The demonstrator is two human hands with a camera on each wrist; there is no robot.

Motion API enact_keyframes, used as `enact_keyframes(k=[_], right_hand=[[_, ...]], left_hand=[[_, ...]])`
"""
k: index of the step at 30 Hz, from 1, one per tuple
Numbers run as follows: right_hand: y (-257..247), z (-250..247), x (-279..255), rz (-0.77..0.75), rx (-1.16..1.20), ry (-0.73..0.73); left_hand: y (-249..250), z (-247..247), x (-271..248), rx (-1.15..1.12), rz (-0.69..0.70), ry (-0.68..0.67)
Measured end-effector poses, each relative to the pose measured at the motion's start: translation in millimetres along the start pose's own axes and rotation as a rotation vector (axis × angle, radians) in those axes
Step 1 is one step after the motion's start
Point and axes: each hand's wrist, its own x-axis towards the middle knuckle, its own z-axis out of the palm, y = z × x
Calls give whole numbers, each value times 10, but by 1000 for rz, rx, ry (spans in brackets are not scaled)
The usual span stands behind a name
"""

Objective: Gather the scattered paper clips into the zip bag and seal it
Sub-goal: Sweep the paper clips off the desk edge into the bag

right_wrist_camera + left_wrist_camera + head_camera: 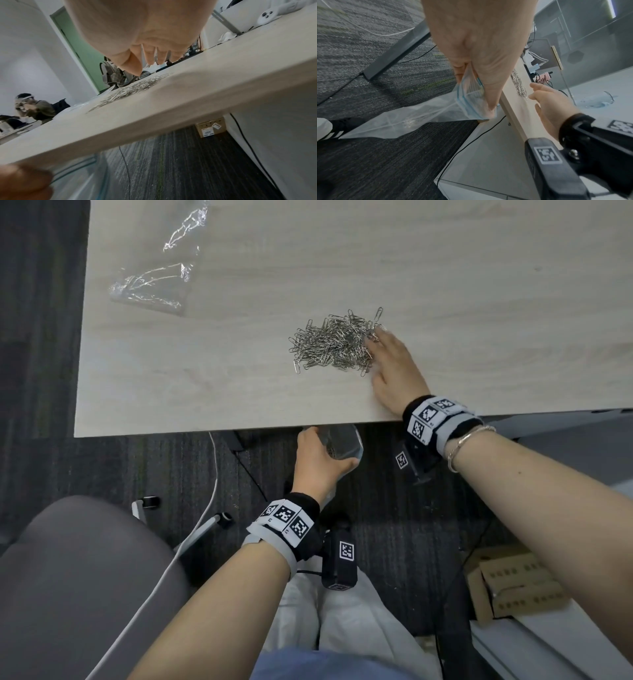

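Note:
A heap of silver paper clips (334, 344) lies on the pale wooden table (239, 392), a little back from its front edge. My right hand (390, 361) rests flat on the table at the heap's right side, fingers straight and touching the clips (130, 88). Just below the table's front edge my left hand (317, 460) grips the mouth of a clear zip bag (344, 443) with a blue seal strip (462, 100). The bag (399, 119) hangs down toward the floor, and some clips show inside it.
Crumpled clear plastic wrap (154, 282) lies at the table's far left. A grey chair (78, 577) stands at my left, cardboard boxes (513, 587) on the floor at my right. Cables run over the dark carpet (376, 508) under the table.

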Motion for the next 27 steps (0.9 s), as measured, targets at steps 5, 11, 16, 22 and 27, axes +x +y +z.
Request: enact_keyframes(k=[5,11,16,22,27], right_hand=[[92,51,78,21,-88,-149],[-15,175,-305,-70,-76,-166],[-55,257,-552,-146,-81,-196],[-18,213,-512,-111,11,-99],[26,150,-383,-46,-28,-91]], left_hand=[[17,72,2,22,16,20],[52,131,-14,49,13,40],[92,165,-49,14,-4,56],[87,150,-54,17,8,62],[47,117,-60,64,52,19]])
